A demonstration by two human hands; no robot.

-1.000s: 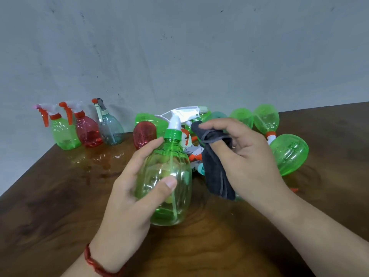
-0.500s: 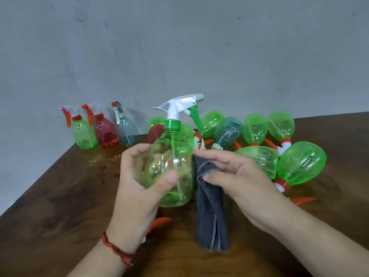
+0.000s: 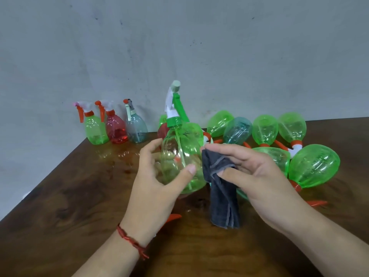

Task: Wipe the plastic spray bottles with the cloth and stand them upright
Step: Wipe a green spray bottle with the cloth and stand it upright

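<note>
My left hand point(image 3: 154, 188) grips a clear green spray bottle point(image 3: 180, 154) with a white and green trigger head, held upright above the table. My right hand point(image 3: 257, 180) pinches a dark grey cloth point(image 3: 221, 194) that hangs down just right of the bottle, its top edge against the bottle's side. Three bottles stand upright at the back left: a green bottle point(image 3: 95, 129), a red bottle point(image 3: 115, 128) and a grey-blue bottle point(image 3: 136, 127). Several green bottles point(image 3: 313, 166) and a teal bottle point(image 3: 237, 129) lie on their sides at the right.
The dark wooden table point(image 3: 79, 196) meets a grey wall at the back, and its left edge runs diagonally toward me. A red bottle point(image 3: 162, 130) lies partly hidden behind the held one. Orange trigger parts point(image 3: 173, 217) show under my left wrist.
The held bottle has turned, so its trigger head now points toward me instead of sideways. The cloth has come down from the nozzle to hang beside the bottle's body.
</note>
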